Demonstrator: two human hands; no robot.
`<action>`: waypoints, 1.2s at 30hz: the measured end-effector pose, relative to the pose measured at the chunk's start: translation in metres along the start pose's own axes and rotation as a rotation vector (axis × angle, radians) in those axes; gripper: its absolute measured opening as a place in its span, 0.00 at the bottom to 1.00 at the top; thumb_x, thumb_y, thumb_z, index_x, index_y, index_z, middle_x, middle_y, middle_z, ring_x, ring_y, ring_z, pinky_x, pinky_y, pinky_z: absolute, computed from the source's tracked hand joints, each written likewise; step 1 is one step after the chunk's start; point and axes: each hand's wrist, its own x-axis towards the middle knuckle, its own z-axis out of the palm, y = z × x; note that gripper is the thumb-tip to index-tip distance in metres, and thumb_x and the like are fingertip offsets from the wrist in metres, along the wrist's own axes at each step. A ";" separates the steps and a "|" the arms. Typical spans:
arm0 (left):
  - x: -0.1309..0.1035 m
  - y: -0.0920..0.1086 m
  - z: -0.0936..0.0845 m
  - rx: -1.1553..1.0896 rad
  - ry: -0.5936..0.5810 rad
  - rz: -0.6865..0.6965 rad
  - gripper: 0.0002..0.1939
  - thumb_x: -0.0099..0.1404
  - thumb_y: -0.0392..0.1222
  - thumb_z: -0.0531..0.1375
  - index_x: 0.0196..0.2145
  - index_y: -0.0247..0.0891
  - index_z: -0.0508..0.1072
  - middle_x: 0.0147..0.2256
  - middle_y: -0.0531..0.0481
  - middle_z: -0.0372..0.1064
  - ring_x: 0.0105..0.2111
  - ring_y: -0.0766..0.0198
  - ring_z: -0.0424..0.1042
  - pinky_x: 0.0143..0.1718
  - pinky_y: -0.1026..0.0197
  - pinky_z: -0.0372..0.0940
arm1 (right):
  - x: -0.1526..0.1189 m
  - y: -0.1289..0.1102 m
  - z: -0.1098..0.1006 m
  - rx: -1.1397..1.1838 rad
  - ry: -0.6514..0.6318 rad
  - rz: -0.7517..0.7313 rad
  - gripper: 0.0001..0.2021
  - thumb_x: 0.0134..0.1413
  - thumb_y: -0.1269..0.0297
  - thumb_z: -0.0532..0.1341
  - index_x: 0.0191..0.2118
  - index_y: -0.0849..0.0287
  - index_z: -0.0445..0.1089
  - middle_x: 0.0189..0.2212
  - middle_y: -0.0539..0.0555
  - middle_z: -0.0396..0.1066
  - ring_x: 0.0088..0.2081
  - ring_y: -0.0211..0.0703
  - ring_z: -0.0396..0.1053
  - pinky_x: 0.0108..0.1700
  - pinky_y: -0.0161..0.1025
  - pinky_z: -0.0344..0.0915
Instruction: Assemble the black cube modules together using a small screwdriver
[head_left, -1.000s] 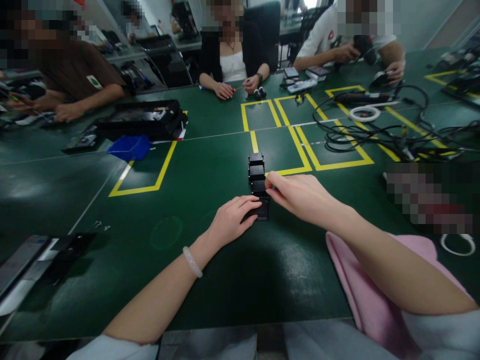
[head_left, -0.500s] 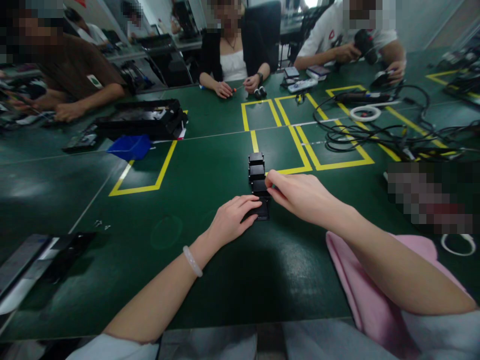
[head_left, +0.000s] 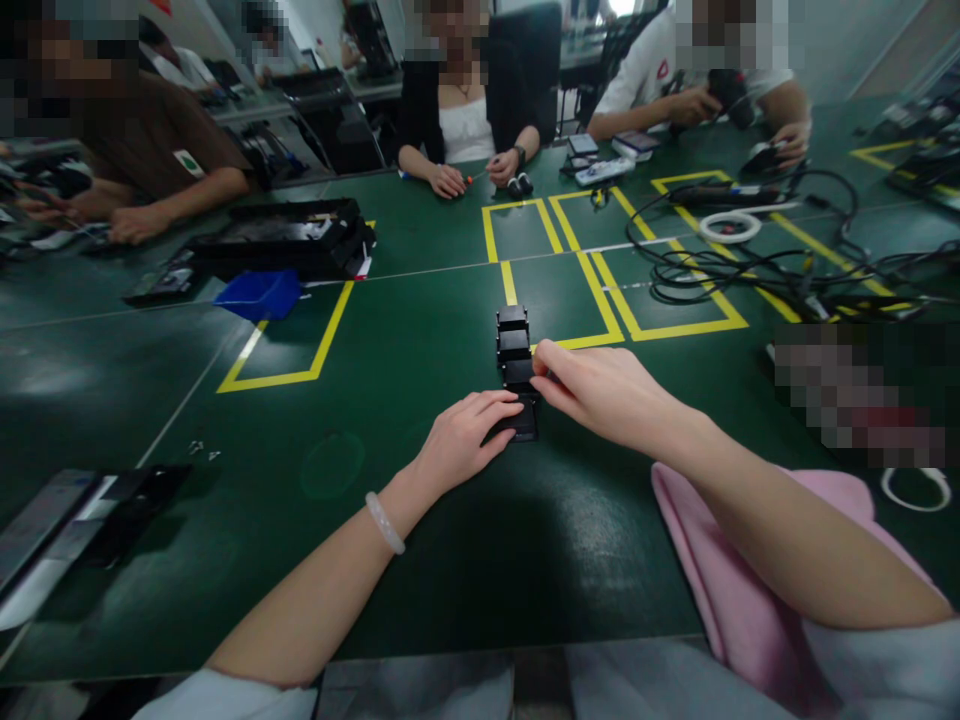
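Several small black parts stand in a column on the green table. My left hand grips the nearest black part at its left side, fingers bent over its edge. My right hand is pinched at the right side of that part and the one behind it; whatever lies between its fingertips is too small to make out.
A blue tray and black housings lie at the back left. Screws sit left, near a dark device. Black cables cover the back right. A pink cloth lies under my right forearm. People sit opposite.
My right hand's fingertips have shifted very slightly. My left hand and the black parts have not visibly moved.
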 end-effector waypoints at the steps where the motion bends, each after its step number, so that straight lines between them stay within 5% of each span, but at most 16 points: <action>1: 0.000 0.000 0.000 -0.002 0.002 -0.001 0.15 0.66 0.39 0.54 0.51 0.41 0.67 0.53 0.47 0.66 0.50 0.59 0.68 0.52 0.52 0.65 | 0.000 0.000 0.000 -0.015 -0.002 0.009 0.11 0.63 0.58 0.47 0.41 0.57 0.62 0.29 0.52 0.73 0.28 0.41 0.69 0.25 0.34 0.45; 36: 0.000 -0.001 0.001 -0.009 -0.005 -0.006 0.15 0.67 0.39 0.54 0.51 0.42 0.67 0.53 0.48 0.66 0.51 0.59 0.67 0.53 0.53 0.63 | 0.000 -0.002 0.000 0.021 0.017 0.003 0.10 0.63 0.61 0.48 0.43 0.57 0.61 0.31 0.51 0.73 0.29 0.40 0.70 0.26 0.34 0.46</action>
